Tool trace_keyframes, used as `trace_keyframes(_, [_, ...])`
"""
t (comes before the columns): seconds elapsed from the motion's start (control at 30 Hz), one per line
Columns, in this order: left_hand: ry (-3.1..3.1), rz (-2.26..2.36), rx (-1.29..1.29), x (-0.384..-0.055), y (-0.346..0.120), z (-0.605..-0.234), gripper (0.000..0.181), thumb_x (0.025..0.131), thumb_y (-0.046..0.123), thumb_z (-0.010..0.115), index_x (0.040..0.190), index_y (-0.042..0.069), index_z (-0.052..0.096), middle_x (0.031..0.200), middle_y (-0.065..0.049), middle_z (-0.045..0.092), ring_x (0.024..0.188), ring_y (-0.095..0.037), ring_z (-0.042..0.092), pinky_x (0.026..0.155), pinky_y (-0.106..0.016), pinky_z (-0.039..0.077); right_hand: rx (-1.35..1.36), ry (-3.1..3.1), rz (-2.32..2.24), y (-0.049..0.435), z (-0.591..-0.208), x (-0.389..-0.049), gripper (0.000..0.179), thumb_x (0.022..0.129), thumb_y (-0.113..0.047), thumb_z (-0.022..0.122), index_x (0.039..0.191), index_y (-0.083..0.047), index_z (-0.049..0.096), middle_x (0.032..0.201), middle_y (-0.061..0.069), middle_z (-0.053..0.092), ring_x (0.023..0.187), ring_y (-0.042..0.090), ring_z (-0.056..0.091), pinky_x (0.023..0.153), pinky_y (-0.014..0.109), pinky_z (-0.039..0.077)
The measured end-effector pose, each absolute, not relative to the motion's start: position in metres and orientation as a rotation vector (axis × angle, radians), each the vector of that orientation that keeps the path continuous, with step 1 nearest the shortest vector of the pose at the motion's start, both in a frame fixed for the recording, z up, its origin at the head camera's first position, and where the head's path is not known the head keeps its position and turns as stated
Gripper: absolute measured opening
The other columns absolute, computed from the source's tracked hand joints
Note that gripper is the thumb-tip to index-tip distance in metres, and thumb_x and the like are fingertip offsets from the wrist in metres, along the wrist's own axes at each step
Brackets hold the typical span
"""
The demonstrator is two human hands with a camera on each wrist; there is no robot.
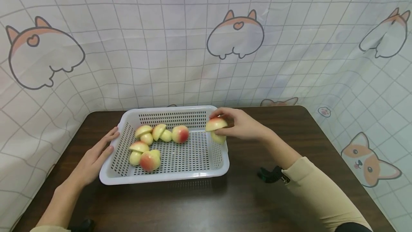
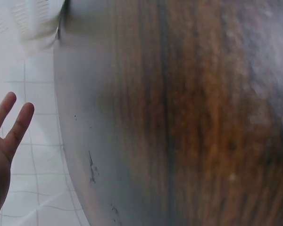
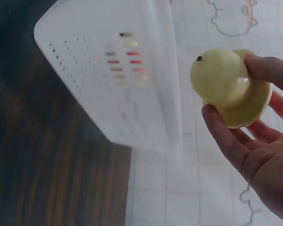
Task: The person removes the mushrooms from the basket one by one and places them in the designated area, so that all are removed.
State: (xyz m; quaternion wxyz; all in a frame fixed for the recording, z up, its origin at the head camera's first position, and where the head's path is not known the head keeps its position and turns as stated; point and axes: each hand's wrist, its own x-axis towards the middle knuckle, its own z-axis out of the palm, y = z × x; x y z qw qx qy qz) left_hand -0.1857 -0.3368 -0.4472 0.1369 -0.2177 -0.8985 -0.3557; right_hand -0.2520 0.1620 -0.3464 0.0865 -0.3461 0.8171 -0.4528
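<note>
1. We see the right hand [image 1: 239,124] clamped on a mushroom-shaped piece [image 1: 215,125], thumb and fingers pinching it around the cap;
2. within that grip, we find the red-and-yellow cap [image 1: 216,124] between the digits; the pale stem [image 3: 216,75] juts out below it, its rounded, dark-spotted end clear of the fingers;
3. we place the held piece at the right end of the white basket [image 1: 165,179], seen against its rim from the head view; five similar pieces [image 1: 150,161] lie inside, apart from it;
4. we see the left hand [image 1: 91,159] at the basket's left rim, fingers extended and spread; we cannot tell whether they touch it.
</note>
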Motion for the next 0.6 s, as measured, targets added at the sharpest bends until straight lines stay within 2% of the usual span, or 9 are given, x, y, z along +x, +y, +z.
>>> trace_keyframes(0.2, [-2.593,-1.042,-0.627,-0.186,-0.337,-0.449,0.049,0.107,0.009,0.049,0.156,0.012,0.044,0.166,-0.006,0.032,0.135,0.012,0.033,0.09,-0.007,0.031,-0.957,2.442,-1.437,0.189,-0.349,-0.247,0.044,0.089,-0.014,0.082,0.13,-0.015,0.064,0.12,0.005,0.066,0.106,0.025,0.062,0.082,0.039,0.056])
trace_keyframes(0.4, [-2.604,-1.037,-0.613,-0.185,-0.336,-0.449,0.05,0.107,0.01,0.049,0.157,0.014,0.043,0.166,-0.005,0.031,0.131,0.014,0.036,0.088,-0.007,0.036,-0.849,2.492,-1.469,0.217,-0.357,-0.245,0.043,0.09,-0.014,0.082,0.13,-0.016,0.064,0.124,0.002,0.066,0.111,0.026,0.061,0.086,0.039,0.055])
trace_keyframes(0.6, [-2.61,-1.038,-0.621,-0.185,-0.337,-0.448,0.05,0.107,0.01,0.049,0.157,0.014,0.043,0.166,-0.006,0.031,0.136,0.014,0.031,0.091,-0.005,0.032,-0.786,2.561,-1.441,0.24,-0.372,-0.248,0.044,0.091,-0.015,0.081,0.131,-0.012,0.063,0.122,0.007,0.066,0.108,0.027,0.061,0.085,0.037,0.054])
